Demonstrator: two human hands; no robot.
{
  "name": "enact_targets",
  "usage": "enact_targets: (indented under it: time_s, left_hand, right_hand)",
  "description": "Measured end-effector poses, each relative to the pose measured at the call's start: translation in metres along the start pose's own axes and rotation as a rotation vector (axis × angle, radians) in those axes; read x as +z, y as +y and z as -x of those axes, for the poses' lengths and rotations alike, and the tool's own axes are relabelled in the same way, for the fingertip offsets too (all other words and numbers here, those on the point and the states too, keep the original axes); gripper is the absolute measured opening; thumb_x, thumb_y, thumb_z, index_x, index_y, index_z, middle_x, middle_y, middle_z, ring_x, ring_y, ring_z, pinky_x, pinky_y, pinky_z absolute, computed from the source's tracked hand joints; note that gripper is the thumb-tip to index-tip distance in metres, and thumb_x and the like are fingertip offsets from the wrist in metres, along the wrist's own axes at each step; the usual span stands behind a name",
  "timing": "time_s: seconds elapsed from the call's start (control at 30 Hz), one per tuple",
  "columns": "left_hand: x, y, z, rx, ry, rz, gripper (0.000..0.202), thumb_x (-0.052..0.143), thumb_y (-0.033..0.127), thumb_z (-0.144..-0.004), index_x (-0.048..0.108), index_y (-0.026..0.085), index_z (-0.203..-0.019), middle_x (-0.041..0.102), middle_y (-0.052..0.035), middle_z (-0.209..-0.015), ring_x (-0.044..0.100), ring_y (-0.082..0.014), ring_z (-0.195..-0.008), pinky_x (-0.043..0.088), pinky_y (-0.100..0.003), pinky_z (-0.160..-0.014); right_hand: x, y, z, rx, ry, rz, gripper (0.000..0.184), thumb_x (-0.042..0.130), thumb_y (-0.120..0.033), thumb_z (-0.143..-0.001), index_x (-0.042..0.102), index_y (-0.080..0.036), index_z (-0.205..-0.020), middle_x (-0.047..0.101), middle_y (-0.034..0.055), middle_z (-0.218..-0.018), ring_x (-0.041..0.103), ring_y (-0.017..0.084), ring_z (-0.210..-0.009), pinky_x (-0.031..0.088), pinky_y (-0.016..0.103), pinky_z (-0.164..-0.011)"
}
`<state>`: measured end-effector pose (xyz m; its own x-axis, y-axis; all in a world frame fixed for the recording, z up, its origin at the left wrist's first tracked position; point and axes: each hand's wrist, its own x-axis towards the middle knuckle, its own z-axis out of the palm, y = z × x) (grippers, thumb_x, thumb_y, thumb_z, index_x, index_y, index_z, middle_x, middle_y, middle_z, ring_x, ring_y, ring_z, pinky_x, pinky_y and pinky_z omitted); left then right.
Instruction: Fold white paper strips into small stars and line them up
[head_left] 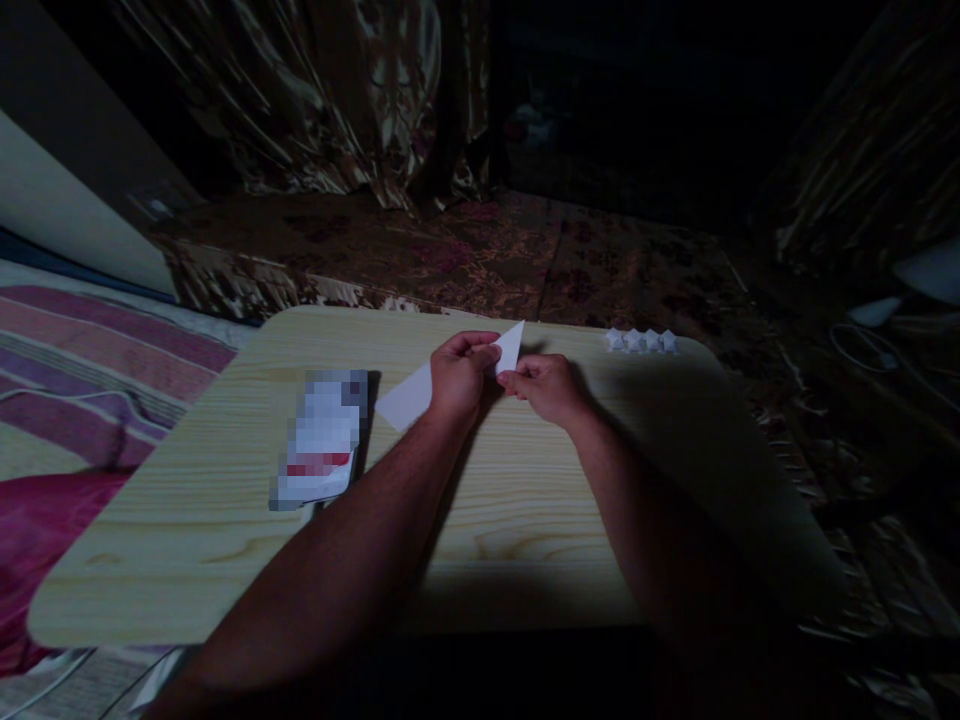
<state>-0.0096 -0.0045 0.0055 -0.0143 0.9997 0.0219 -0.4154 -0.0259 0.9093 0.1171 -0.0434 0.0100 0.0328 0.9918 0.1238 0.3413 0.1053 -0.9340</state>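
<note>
A white sheet of paper [510, 345] with a pointed upper corner is pinched in my left hand [459, 375], thumb on its face. My right hand [551, 385] has thumb and fingertips pressed together at the lower right edge of the same paper. Another white paper piece [405, 398] shows beyond my left wrist, slanting down to the tabletop; whether it joins the held part is hidden behind the hand. Several small white folded paper stars [641, 341] stand in a row near the far right edge of the table.
A pale wooden table [495, 510] lies under both forearms. On its left is a blurred-out flat object [322, 435], white and red. Striped bedding [82, 360] borders the table on the left. Patterned curtains [390, 90] hang behind, and a cable [862, 345] lies at the right.
</note>
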Motion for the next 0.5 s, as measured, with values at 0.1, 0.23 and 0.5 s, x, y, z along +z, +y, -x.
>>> enact_targets:
  time_s: [0.1, 0.23, 0.5]
  left_hand:
    - [-0.0001, -0.0002, -0.0002, 0.001, 0.001, 0.004, 0.024, 0.075, 0.021, -0.055, 0.07, 0.015, -0.078, 0.061, 0.0005, -0.061, 0.051, -0.0096, -0.05, 0.039, -0.023, -0.048]
    - [0.0008, 0.0009, 0.0001, -0.012, 0.011, -0.004, 0.024, 0.075, 0.021, -0.055, 0.07, 0.015, -0.078, 0.061, 0.0007, -0.06, 0.051, -0.0099, -0.05, 0.039, -0.023, -0.049]
    - [0.001, 0.0013, 0.0004, -0.007, 0.006, -0.026, 0.023, 0.075, 0.02, -0.055, 0.07, 0.014, -0.077, 0.059, 0.0014, -0.058, 0.049, -0.0089, -0.048, 0.038, -0.022, -0.048]
  right_hand:
    - [0.0002, 0.0, -0.0003, 0.013, 0.001, 0.002, 0.024, 0.068, -0.035, -0.073, 0.061, -0.017, -0.058, 0.063, 0.0003, -0.054, 0.051, 0.01, -0.049, 0.038, 0.023, -0.048]
    - [0.0003, 0.0015, -0.0009, 0.025, -0.009, -0.024, 0.025, 0.067, -0.037, -0.074, 0.06, -0.018, -0.059, 0.064, 0.0004, -0.055, 0.053, 0.011, -0.05, 0.04, 0.023, -0.049]
    - [-0.0005, 0.0022, -0.0009, 0.0, -0.03, -0.039, 0.026, 0.067, -0.037, -0.073, 0.059, -0.017, -0.058, 0.063, 0.0005, -0.055, 0.052, 0.011, -0.05, 0.039, 0.023, -0.05]
